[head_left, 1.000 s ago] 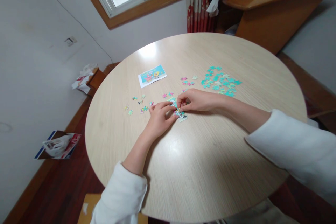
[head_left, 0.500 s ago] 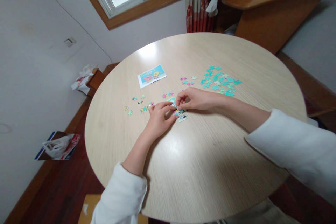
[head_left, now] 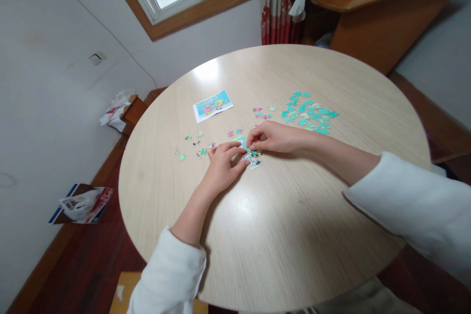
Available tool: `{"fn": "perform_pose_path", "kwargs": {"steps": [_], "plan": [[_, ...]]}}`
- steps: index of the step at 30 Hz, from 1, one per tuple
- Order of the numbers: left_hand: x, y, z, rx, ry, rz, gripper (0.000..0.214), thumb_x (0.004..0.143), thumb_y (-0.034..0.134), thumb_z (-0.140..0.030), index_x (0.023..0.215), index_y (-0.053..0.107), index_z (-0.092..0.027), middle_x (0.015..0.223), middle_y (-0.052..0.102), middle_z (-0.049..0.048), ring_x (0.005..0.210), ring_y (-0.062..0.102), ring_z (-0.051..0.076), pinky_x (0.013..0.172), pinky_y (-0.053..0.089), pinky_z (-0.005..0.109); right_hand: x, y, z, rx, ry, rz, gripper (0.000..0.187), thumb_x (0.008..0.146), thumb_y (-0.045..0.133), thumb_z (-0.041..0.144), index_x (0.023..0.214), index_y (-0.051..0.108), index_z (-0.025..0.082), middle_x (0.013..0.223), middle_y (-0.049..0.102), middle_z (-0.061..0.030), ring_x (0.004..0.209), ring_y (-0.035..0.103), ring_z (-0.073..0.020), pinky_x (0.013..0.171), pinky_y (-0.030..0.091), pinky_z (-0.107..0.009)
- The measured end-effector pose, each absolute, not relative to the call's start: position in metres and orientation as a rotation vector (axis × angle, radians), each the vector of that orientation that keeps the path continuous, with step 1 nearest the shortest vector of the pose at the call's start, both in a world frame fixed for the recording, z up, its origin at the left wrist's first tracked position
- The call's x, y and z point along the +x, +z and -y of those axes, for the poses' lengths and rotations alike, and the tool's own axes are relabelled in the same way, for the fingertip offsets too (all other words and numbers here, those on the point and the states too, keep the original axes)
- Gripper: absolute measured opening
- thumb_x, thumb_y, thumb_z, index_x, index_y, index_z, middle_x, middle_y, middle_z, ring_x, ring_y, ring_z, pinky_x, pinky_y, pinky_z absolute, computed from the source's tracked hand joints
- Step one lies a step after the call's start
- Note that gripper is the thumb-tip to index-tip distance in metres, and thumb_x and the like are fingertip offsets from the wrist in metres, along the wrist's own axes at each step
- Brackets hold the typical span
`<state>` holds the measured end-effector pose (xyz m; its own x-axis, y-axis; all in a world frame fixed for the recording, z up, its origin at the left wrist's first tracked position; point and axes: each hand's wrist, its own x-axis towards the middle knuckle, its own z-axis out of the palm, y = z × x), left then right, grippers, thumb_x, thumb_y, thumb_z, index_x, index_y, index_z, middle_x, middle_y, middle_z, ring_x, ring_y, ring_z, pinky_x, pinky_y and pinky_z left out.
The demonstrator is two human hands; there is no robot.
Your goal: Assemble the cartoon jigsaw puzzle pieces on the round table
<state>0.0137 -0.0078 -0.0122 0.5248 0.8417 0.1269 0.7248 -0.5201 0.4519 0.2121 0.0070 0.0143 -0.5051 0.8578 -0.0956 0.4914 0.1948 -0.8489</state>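
Observation:
A small joined patch of jigsaw puzzle lies on the round table, partly covered by my fingers. My left hand rests at its left side, thumb and fingers apart, the fingertips touching the patch. From the right, my right hand pinches at the patch's upper part with thumb and forefinger together. A jigsaw piece seems to be in that pinch, mostly hidden by the fingers. Loose pink and teal pieces lie just beyond the patch.
A picture sheet with cartoon figures lies farther back. Many teal puzzle pieces are spread at the right. A few pink pieces lie left of them, and several mixed pieces lie left of my left hand.
My right fingertips have shifted very slightly at the patch. Both hands otherwise keep their places.

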Motion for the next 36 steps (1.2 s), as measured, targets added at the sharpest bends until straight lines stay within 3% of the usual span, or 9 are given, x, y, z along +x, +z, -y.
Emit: {"fn": "perform_pose_path", "kwargs": {"steps": [14, 36], "plan": [[0.014, -0.015, 0.009, 2.359, 0.535, -1.304, 0.015, 0.082, 0.062, -0.024, 0.096, 0.068, -0.023, 0.122, 0.063, 0.0083, 0.118, 0.054, 0.025, 0.106, 0.023, 0.054, 0.228, 0.015, -0.016, -1.383, 1.170, 2.155, 0.013, 0.075, 0.054, 0.017, 0.075, 0.066, 0.011, 0.071, 0.065, -0.0048, 0.064, 0.053, -0.0124, 0.062, 0.039, -0.025], [0.015, -0.014, 0.011, 2.345, 0.551, -1.271, 0.015, 0.084, 0.057, -0.021, 0.095, 0.068, -0.024, 0.124, 0.064, 0.0068, 0.118, 0.053, 0.024, 0.106, 0.020, 0.055, 0.235, 0.007, -0.020, -1.375, 1.282, 2.104, 0.023, 0.072, 0.062, 0.034, 0.069, 0.067, 0.013, 0.064, 0.061, -0.0033, 0.061, 0.050, -0.0119, 0.059, 0.037, -0.026]]}}
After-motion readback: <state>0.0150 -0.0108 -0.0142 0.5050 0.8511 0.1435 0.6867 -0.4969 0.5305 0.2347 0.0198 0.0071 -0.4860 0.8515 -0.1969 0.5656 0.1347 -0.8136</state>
